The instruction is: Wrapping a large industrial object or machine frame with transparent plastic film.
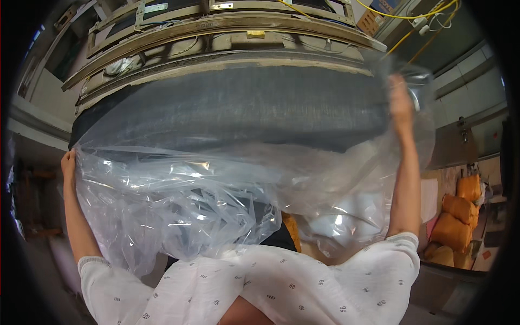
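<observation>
A wide clear plastic sheet (pixel 179 216) stretches between my two arms, wrinkled and hanging in loose folds in front of me. Part of it lies over a long dark grey panel or cloth surface (pixel 244 108). At the left end of that surface, my left hand (pixel 69 163) is closed on the sheet's edge near the dark corner. My right hand (pixel 401 105), raised at the far right and blurred by motion, is closed on the sheet, which bunches and billows around it. Its fingertips are partly hidden by the film.
Beyond the dark surface runs a wooden frame (pixel 216 24) with metal brackets and a small yellow block (pixel 255 34). Yellow cables (pixel 417 17) hang at the upper right. Several orange sacks (pixel 452 222) are piled on the right. Dark shelving (pixel 38 200) is at the left.
</observation>
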Demonstrator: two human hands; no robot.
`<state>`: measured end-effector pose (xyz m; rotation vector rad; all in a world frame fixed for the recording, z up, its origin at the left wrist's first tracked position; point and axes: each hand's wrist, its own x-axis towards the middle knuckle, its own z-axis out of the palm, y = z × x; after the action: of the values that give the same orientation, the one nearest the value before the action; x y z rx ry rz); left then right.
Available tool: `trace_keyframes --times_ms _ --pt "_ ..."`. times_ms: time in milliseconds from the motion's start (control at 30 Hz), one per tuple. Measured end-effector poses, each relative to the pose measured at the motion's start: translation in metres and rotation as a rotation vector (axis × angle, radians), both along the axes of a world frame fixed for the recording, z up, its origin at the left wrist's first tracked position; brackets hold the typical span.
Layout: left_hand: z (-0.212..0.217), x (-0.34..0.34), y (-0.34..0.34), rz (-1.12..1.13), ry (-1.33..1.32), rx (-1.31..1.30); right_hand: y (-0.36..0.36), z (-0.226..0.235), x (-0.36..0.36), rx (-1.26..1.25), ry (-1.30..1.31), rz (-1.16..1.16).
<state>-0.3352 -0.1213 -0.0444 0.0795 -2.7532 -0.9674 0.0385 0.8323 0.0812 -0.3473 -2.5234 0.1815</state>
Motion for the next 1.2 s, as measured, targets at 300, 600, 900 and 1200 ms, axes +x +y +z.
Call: trace_keyframes --times_ms 300,600,900,1200 --pt "0.013 -0.04 -0.075 0.029 -0.218 -0.078 0.038 -0.09 -0.03 -0.113 -0.174 -0.077" --pt "0.004 -0.022 0.13 0.329 0.153 -0.324 0.064 -0.076 -0.037 0.211 -0.026 -0.419" --pt "0.011 -0.026 0.13 0.324 0.264 -0.215 -0.24 -0.082 0.071 -1.408 -1.278 0.422" --pt "0.022 -0.006 0.148 0.369 0.325 -0.098 -0.307 -0.07 0.074 -1.595 -0.343 0.425"
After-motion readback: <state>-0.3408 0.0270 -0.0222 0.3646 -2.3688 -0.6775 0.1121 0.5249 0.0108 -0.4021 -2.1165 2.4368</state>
